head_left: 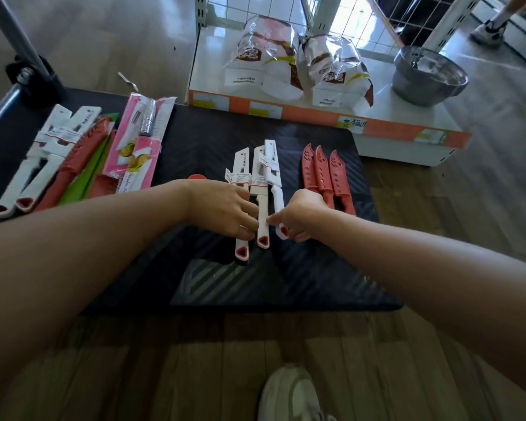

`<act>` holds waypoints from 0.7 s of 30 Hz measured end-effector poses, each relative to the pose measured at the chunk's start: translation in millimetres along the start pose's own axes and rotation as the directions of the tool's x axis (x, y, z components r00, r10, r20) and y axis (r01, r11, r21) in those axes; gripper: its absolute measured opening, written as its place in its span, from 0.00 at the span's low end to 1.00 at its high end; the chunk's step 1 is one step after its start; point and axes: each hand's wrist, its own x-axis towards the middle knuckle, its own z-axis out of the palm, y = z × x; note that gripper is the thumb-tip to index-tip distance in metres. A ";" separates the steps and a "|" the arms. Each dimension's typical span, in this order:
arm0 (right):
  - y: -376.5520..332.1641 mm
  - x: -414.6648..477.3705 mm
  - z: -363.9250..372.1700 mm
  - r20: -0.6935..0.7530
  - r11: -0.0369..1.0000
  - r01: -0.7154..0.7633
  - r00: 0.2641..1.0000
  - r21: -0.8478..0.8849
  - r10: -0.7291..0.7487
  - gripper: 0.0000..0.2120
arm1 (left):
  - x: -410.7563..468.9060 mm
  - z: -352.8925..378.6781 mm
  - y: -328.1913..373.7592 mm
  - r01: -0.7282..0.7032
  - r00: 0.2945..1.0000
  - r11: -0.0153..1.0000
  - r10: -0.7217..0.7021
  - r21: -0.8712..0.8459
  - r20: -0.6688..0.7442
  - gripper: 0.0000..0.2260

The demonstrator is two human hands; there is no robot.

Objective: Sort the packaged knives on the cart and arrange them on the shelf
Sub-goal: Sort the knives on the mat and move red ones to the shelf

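Left hand (222, 208) and right hand (301, 215) each pinch handles of white knives (272, 165) lying on the cart (301, 284).

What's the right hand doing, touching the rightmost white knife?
Touching. The head view shows the right hand gripping the handle end of the rightmost white knife, fingers curled round it.

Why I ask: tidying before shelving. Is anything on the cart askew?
Yes. The left pile mixes white, red, green and pink packs, overlapping at angles. The centre white knives sit staggered; the red knives lie in an even row.
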 end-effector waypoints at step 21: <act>-48.3 4.6 -5.8 -0.020 0.895 0.266 0.956 -0.360 -0.292 0.17 | -61.9 -46.6 -0.1 0.253 0.934 0.964 -0.264 0.077 0.240 0.32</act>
